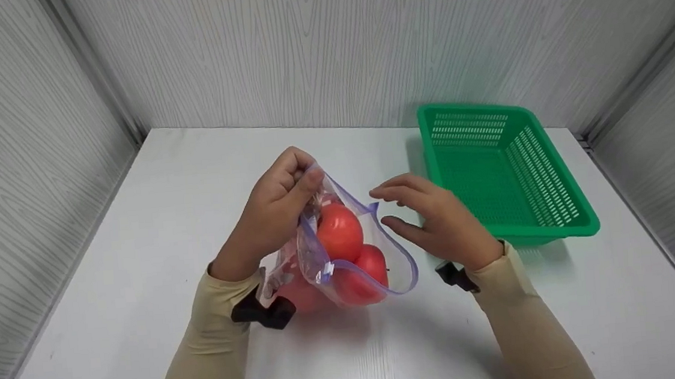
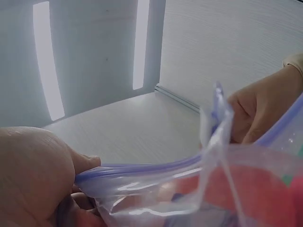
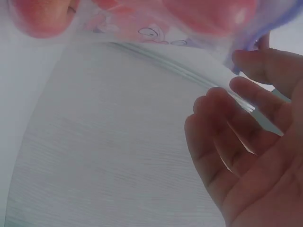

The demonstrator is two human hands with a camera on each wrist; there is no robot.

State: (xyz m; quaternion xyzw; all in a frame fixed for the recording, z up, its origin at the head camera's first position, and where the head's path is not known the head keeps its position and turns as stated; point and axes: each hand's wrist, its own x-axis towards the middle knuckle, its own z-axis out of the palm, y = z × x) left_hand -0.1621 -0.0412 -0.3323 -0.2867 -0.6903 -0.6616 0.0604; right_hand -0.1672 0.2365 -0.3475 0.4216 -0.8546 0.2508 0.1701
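Observation:
A clear zip bag (image 1: 312,252) with a purple zip edge and a white slider stands with its mouth open near the middle of the table. Several red apples (image 1: 341,232) are inside it, stacked on one another. My left hand (image 1: 272,203) pinches the bag's rim at the upper left, thumb on top, as the left wrist view also shows. Beside the opposite edge hovers my right hand (image 1: 436,218), fingers apart and gently bent, holding nothing. In the right wrist view, its fingertips (image 3: 244,56) are close to the purple edge; whether they touch it I cannot tell. Printed figures show on the bag.
A green plastic basket (image 1: 527,232) with slotted walls stands at the right rear of the white table (image 1: 191,165), with no contents visible. Pale wood-grain panels (image 1: 302,47) close off the back and both sides. Dark camera mounts (image 1: 263,313) sit on both wrists.

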